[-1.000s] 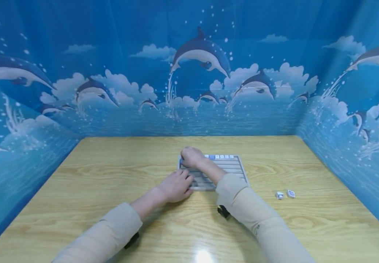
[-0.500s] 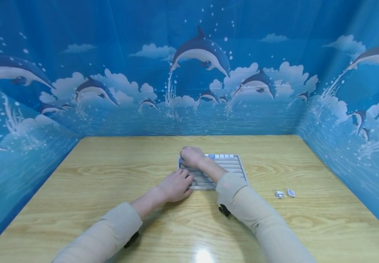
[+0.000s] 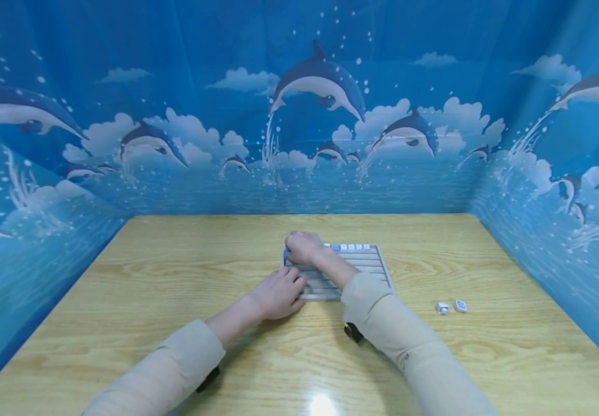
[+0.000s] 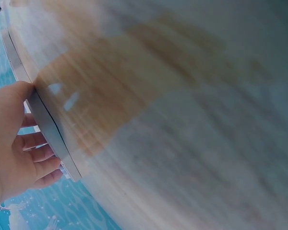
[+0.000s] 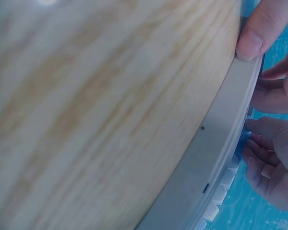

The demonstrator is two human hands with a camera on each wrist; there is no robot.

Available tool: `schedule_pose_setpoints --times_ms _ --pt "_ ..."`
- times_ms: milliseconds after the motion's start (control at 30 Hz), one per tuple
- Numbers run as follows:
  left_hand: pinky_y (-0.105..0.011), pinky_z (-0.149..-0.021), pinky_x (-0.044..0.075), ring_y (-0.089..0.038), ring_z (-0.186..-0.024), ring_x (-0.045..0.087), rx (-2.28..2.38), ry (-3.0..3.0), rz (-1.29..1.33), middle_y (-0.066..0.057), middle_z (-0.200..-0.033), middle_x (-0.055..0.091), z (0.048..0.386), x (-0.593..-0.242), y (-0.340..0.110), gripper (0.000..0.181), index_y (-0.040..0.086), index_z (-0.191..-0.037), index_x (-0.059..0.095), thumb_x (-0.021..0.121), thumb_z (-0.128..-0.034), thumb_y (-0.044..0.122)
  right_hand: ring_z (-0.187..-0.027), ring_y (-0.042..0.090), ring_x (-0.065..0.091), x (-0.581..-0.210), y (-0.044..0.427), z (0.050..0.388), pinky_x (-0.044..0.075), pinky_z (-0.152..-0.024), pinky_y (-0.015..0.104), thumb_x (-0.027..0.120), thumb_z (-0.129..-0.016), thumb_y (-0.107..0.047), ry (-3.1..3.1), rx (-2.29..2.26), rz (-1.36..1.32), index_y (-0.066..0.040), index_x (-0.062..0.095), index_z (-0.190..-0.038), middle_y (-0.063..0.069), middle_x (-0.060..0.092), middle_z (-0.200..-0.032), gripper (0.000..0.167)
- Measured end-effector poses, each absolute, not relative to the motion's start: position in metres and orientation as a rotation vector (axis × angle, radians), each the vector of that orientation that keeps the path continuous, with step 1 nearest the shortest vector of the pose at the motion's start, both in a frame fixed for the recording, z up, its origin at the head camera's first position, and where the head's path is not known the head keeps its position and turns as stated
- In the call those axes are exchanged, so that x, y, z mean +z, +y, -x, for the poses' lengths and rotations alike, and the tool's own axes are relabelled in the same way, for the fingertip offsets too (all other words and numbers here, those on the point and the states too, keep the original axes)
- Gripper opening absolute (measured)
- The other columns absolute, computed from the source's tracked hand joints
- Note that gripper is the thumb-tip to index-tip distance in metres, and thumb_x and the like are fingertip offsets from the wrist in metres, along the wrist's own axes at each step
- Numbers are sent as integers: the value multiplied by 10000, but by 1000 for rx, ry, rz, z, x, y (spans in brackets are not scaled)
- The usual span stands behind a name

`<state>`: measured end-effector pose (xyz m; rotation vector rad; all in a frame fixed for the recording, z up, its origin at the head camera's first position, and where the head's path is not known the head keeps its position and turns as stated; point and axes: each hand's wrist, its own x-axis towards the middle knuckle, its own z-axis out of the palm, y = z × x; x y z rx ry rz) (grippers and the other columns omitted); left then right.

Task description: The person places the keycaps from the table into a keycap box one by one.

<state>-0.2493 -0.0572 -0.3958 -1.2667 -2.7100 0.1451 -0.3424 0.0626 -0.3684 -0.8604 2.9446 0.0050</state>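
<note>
A grey keyboard [image 3: 369,263] lies on the table in the head view, its lower rows bare of caps. Some white keycaps [image 3: 355,247] and blue ones sit along its far row. My left hand [image 3: 277,293] grips the keyboard's near left part; in the left wrist view its thumb presses the front wall and its fingers curl over the top. At the far left corner, my right hand [image 3: 304,248] is bent down over the keys. The right wrist view shows its fingers pinching a blue keycap [image 5: 243,136] at the row; whether the cap is seated cannot be told.
Two loose white keycaps, one here [image 3: 442,308] and one beside it [image 3: 461,305], lie right of the keyboard. The wooden table [image 3: 174,254] is enclosed by a blue dolphin-print curtain [image 3: 299,173] at the back and sides.
</note>
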Motion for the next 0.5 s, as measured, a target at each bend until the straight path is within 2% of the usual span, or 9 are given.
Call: schedule_pose_setpoints --times_ms 500 --pt "-329 -702 418 -209 -826 438 145 -2693 1272 -52 -889 445 249 -395 -57 239 102 -889 514 532 -927 337 -586 132 385 -369 62 344 334 -503 265 547 -915 -165 2959 17 883 -145 486 -660 -1 450 -701 263"
